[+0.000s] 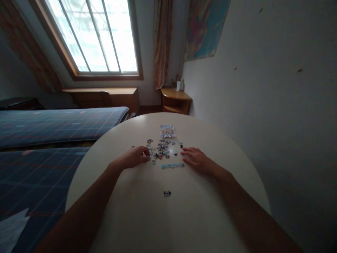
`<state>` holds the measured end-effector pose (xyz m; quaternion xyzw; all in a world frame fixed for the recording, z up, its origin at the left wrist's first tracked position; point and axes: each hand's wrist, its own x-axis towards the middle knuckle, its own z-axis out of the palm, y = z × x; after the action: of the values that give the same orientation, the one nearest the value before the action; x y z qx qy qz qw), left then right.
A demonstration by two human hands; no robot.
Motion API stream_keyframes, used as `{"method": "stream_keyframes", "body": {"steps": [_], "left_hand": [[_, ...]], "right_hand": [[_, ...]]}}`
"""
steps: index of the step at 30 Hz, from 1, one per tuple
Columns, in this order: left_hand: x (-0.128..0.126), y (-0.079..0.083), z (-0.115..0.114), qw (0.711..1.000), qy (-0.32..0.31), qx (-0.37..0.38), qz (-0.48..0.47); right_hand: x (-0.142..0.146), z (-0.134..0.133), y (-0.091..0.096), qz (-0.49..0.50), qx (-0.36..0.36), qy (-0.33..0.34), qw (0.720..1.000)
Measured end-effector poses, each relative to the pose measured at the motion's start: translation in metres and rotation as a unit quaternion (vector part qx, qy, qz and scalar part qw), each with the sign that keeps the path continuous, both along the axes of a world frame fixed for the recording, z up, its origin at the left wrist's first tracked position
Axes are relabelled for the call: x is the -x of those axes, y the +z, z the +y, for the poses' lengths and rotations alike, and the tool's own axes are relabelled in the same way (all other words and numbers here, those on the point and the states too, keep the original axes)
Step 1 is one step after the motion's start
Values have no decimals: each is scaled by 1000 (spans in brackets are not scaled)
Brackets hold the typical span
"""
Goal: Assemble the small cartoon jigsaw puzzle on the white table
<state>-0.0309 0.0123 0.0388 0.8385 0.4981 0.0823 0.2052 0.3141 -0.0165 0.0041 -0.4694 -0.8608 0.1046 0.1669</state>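
Loose jigsaw puzzle pieces [162,150] lie in a heap on the round white table [137,211]. At the heap's left edge is my left hand [134,157], its fingers curled in toward the thumb. Whatever is between those fingertips is too small to make out. My right hand [197,160] rests right of the heap with fingers stretched out, close to a few stray pieces. Between the hands, nearer me, lies a joined strip of light-blue puzzle pieces [172,166]. Closer still sits a small dark joined puzzle cluster [167,193].
Behind the heap lies a printed picture sheet [167,131]. A bed with a blue plaid cover [52,126] stands left of the table, and a white wall [263,116] runs along the right. A wooden corner shelf [176,95] is beyond the far edge.
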Motion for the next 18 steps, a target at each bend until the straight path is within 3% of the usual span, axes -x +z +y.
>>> {"method": "stream_keyframes", "body": {"steps": [18], "left_hand": [[-8, 5, -8, 998, -47, 27, -14]], "right_hand": [[0, 0, -1, -7, 3, -6, 1000]]}}
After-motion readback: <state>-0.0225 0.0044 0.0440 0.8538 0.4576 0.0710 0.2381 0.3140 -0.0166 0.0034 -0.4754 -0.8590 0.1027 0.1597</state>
